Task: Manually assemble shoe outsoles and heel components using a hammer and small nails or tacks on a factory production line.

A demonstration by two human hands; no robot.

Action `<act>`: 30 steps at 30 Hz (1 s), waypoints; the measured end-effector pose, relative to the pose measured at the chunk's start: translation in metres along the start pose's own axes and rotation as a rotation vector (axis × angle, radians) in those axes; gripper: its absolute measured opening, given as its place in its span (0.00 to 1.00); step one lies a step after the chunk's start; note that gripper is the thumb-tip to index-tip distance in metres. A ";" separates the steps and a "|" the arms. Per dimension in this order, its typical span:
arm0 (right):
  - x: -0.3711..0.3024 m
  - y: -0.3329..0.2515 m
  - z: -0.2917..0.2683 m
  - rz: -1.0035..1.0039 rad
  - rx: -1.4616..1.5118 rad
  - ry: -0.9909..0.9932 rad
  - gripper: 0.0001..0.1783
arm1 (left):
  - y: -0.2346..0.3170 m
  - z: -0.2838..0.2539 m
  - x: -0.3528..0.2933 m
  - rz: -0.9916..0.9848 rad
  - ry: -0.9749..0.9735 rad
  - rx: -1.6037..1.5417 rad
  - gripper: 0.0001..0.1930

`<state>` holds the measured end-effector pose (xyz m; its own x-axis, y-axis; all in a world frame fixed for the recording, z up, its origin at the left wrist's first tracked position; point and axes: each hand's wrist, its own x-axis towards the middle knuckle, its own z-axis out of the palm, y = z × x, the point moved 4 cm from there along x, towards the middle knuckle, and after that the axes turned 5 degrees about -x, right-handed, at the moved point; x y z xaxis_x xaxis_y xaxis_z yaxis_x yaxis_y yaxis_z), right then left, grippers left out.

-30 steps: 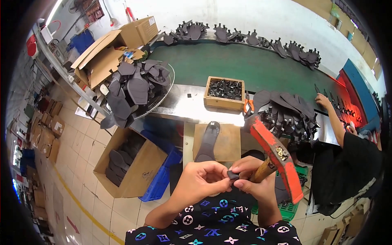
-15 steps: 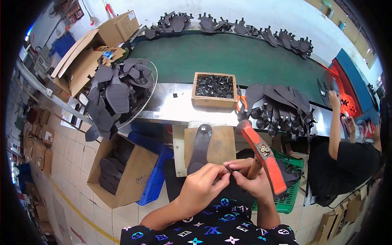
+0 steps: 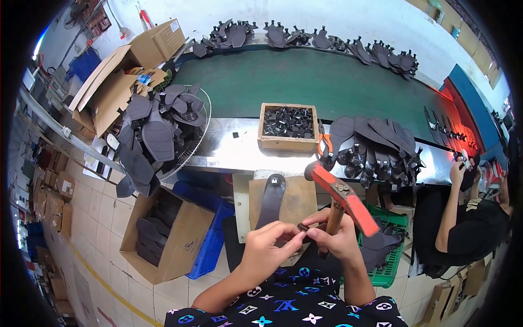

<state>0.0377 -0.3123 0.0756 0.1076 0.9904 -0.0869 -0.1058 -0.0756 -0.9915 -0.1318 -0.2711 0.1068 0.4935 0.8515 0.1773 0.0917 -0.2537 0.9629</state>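
Observation:
My left hand (image 3: 269, 243) and my right hand (image 3: 339, 238) meet at the fingertips in front of my body. Between them is a small black heel tip (image 3: 303, 226), pinched by thumbs and forefingers. My right hand also grips the wooden handle of a hammer (image 3: 348, 201), whose red head points up and away. Just beyond my left hand, a dark shoe sole (image 3: 271, 203) lies on a tan board (image 3: 298, 197), its heel end farthest from me, with a small bright spot on it. My left fingers partly cover the sole's near end.
A wooden box (image 3: 287, 144) of small black pieces stands on the metal table edge, beside orange-handled pliers (image 3: 325, 146) and piled soles (image 3: 376, 139). A wire basket (image 3: 202, 133) of soles is at left. Cartons and crates flank me. A co-worker (image 3: 463, 218) sits at right.
The hammer head has tilted a little lower and leftward in my right hand. The small black piece shows more clearly between my fingertips. The co-worker's raised arm has come down toward their body.

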 end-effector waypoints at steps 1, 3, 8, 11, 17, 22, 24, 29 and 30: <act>-0.002 0.001 -0.002 0.008 0.040 -0.049 0.15 | 0.003 -0.002 -0.001 -0.004 -0.002 -0.002 0.08; -0.002 -0.004 0.000 -0.060 0.073 -0.082 0.21 | -0.005 -0.001 -0.006 -0.413 -0.044 -0.557 0.08; -0.011 -0.013 0.000 -0.047 0.123 -0.122 0.22 | 0.006 -0.005 -0.012 -0.422 -0.066 -0.686 0.08; -0.012 -0.022 0.008 -0.073 0.123 -0.104 0.24 | 0.009 -0.006 -0.017 -0.422 -0.110 -0.755 0.08; -0.013 -0.028 0.016 -0.150 0.116 -0.093 0.24 | 0.012 -0.007 -0.021 -0.428 -0.133 -0.930 0.08; -0.016 -0.032 0.013 -0.129 0.099 -0.115 0.24 | 0.014 -0.006 -0.022 -0.431 -0.129 -1.002 0.09; -0.018 -0.034 0.019 -0.145 0.118 -0.102 0.21 | 0.013 -0.005 -0.022 -0.409 -0.120 -0.987 0.09; -0.018 -0.042 0.019 -0.159 0.001 -0.076 0.12 | 0.005 -0.007 -0.017 -0.284 -0.036 -0.749 0.08; -0.014 -0.042 0.017 -0.170 -0.004 -0.071 0.12 | -0.003 -0.012 -0.009 -0.250 -0.085 -0.486 0.07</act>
<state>0.0239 -0.3214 0.1197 0.0537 0.9946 0.0889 -0.0879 0.0934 -0.9917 -0.1472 -0.2723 0.1048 0.5777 0.8135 -0.0667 -0.1852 0.2101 0.9600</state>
